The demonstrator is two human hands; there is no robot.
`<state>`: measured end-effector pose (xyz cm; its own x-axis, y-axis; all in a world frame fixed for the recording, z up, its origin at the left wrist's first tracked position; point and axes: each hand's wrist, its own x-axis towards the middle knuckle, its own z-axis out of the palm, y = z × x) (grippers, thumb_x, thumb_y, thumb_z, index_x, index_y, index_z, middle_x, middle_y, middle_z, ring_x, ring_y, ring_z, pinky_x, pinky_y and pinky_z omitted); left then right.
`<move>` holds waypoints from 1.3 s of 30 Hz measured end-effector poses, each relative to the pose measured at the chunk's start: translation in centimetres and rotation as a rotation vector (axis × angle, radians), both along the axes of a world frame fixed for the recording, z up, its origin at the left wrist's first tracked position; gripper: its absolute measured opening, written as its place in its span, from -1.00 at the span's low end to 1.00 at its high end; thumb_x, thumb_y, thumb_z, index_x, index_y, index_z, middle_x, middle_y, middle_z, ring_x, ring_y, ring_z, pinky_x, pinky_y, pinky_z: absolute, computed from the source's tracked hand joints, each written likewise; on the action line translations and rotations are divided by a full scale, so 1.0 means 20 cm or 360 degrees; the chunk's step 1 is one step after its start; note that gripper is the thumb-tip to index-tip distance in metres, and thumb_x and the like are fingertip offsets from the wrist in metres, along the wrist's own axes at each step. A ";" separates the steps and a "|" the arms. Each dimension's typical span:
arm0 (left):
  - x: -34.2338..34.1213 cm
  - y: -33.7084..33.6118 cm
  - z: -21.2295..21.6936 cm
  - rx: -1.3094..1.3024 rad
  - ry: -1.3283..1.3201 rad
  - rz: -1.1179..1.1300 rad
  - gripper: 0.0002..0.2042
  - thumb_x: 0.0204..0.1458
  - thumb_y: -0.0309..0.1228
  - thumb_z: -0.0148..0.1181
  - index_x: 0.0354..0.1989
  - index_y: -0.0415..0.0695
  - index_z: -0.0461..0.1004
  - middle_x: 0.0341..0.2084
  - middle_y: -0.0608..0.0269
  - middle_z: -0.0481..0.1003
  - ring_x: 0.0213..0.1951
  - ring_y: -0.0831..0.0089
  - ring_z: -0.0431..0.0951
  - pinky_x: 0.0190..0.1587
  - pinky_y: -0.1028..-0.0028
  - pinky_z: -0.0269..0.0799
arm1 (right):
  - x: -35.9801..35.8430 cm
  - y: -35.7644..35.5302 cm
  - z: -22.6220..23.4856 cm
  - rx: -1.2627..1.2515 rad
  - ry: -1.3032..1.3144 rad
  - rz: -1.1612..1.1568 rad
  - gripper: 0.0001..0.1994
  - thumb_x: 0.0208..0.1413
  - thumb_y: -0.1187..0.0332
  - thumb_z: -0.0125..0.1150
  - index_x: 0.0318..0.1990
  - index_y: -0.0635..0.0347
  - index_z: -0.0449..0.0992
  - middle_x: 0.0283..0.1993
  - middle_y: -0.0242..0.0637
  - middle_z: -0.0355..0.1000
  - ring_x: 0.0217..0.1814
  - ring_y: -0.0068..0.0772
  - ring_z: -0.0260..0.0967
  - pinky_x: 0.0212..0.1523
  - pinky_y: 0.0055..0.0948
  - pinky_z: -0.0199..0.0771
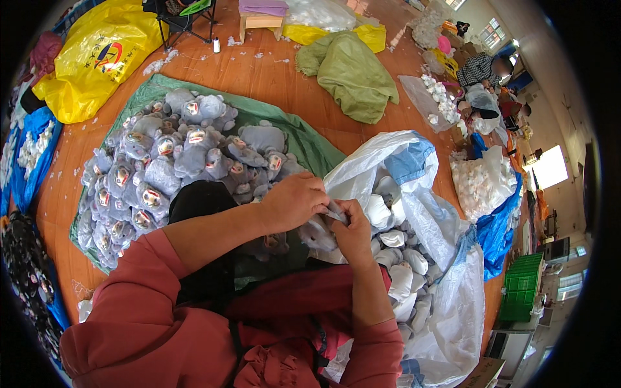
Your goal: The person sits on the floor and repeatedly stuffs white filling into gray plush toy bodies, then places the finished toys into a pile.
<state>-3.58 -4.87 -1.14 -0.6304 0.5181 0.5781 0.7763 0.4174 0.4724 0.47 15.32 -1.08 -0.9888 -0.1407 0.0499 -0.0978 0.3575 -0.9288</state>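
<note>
Both hands meet over my lap at a small grey plush piece, partly hidden by the fingers. My left hand is closed, its fingertips pinching the upper edge. Closed around the other side of that piece is my right hand, thumb on top. Whether a needle or thread is between the fingers is too small to tell. Left of the hands, grey plush toys with pale muzzles lie heaped on a green sheet. Close to my right forearm, an open white woven sack holds grey and white plush pieces.
A yellow bag lies at the far left, near a folding chair. An olive-green sack rests on the wooden floor. Farther right are a clear bag of white stuffing, a green crate and seated people.
</note>
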 end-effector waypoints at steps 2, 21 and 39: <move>0.00 0.00 -0.01 0.0021 -0.0003 -0.0017 -0.84 -0.16 -0.45 0.37 -0.37 -0.09 0.54 -0.40 0.28 0.46 -0.24 0.19 0.49 -0.20 0.30 0.47 | 0.00 0.00 0.00 -0.0029 -0.0044 0.0012 -0.74 0.00 0.67 0.12 -0.12 0.24 0.45 -0.21 -0.33 0.48 -0.17 -0.57 0.40 -0.09 -0.55 0.41; 0.04 0.03 0.04 -0.0512 0.0064 0.0028 -0.84 0.02 -0.44 0.11 -0.26 -0.21 0.32 -0.34 0.07 0.37 -0.25 0.08 0.49 -0.25 0.16 0.46 | 0.00 -0.01 0.02 0.0603 0.0003 0.0020 -0.64 0.00 0.51 0.24 0.01 0.22 0.44 -0.12 -0.04 0.53 -0.06 -0.09 0.51 -0.01 -0.28 0.45; -0.02 -0.01 0.08 0.0078 -0.0868 -0.0153 -0.77 -0.08 -0.45 0.38 -0.28 -0.11 0.45 -0.34 0.17 0.43 -0.24 0.20 0.52 -0.29 0.29 0.44 | -0.02 0.01 0.08 0.0065 -0.0128 -0.0066 -0.66 -0.04 0.68 0.09 -0.07 0.24 0.53 -0.16 -0.37 0.53 -0.07 -0.52 0.46 0.02 -0.53 0.42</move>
<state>-3.99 -5.01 0.45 -0.7965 0.5685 0.2060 0.4470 0.3243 0.8337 0.16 15.51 0.50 -0.9944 -0.1000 -0.0349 -0.0077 0.3974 -0.9176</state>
